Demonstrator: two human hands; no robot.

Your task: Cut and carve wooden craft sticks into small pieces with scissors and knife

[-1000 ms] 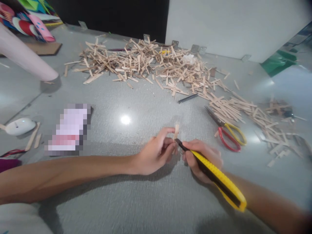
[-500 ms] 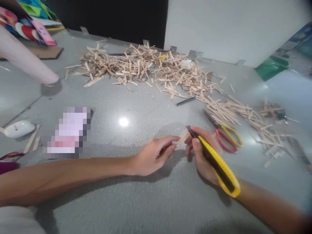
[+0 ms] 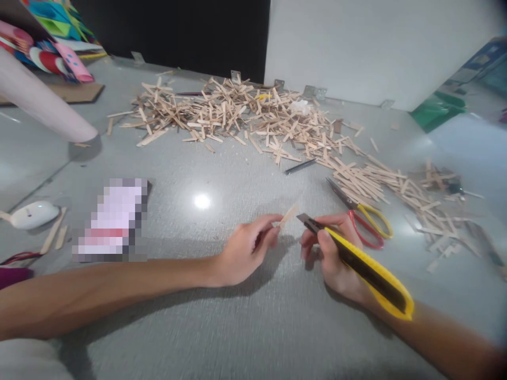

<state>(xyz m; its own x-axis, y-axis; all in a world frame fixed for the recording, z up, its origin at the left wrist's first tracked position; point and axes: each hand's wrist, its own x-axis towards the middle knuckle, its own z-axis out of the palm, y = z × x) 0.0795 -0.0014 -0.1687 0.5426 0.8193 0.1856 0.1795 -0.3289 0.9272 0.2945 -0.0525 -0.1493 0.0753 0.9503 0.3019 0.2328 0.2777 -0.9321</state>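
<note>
Between the thumb and fingertips of my left hand [image 3: 247, 248] is a short, thin wooden stick [image 3: 289, 215], its free end pointing up and right. My right hand [image 3: 336, 253] grips a yellow and black utility knife [image 3: 366, 269] with its blade out, the tip aimed up and left. A small gap separates the blade from the stick. Both hands are just above the grey table [image 3: 190, 327]. Behind my right hand lie scissors [image 3: 362, 221] with one red and one yellow handle loop.
A large pile of wooden sticks [image 3: 233, 113] spreads along the back and down the right side. A thin dark metal strip [image 3: 300, 166] lies before it. At left are a pixelated phone [image 3: 113, 219], a white mouse [image 3: 35, 215] and a pale roll [image 3: 51, 100]. A green bin [image 3: 438, 111] stands back right.
The knife blade was over the stick and now sits apart from it, lower and to the left, with the knife tilted flatter. My left hand has shifted slightly left with the stick.
</note>
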